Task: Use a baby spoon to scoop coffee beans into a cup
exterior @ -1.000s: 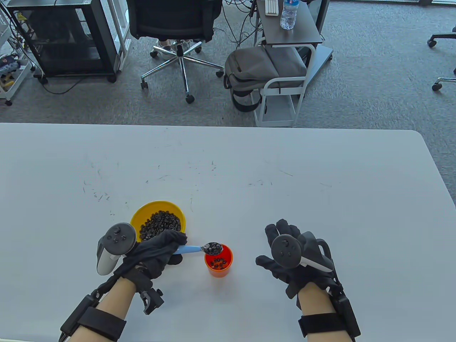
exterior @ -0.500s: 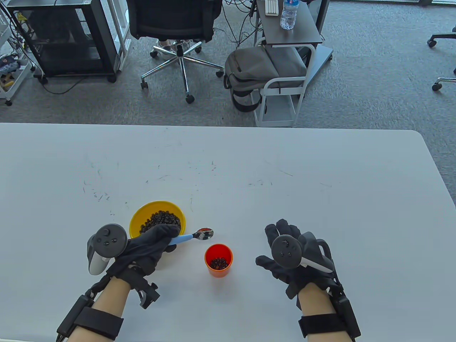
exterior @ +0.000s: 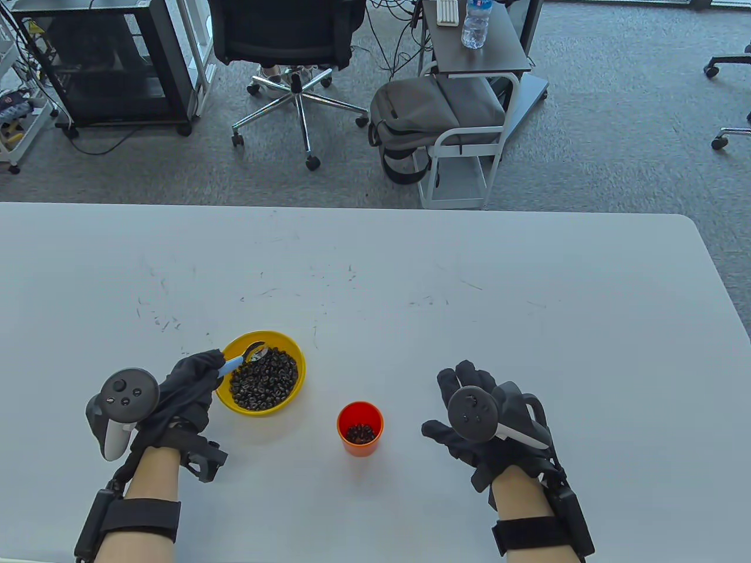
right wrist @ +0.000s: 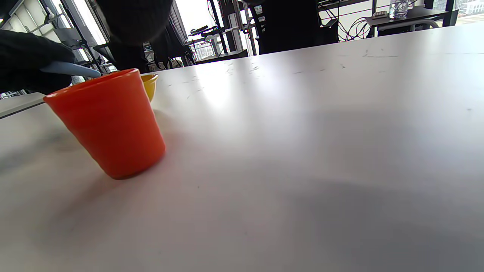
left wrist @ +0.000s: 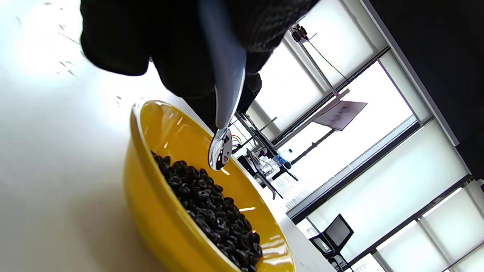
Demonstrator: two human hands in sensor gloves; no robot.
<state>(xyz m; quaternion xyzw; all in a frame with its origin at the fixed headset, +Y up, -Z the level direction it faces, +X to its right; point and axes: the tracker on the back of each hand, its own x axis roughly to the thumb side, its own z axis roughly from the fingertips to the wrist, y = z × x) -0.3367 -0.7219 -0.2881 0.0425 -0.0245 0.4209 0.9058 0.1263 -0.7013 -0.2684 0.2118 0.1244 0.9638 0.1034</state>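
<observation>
The left hand [exterior: 188, 384] pinches the baby spoon [exterior: 243, 356] – its empty bowl hangs over the coffee beans [exterior: 264, 380]. The right hand [exterior: 487, 413] rests spread on the table [exterior: 528, 281], right of the cup [exterior: 359, 428].

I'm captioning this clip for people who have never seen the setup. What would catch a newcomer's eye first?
Probably the yellow bowl of dark coffee beans near the table's front left, with the left hand holding a blue-handled baby spoon over it. Next, the orange cup to its right, a few beans inside, and the right hand resting on the table beside it.
</observation>
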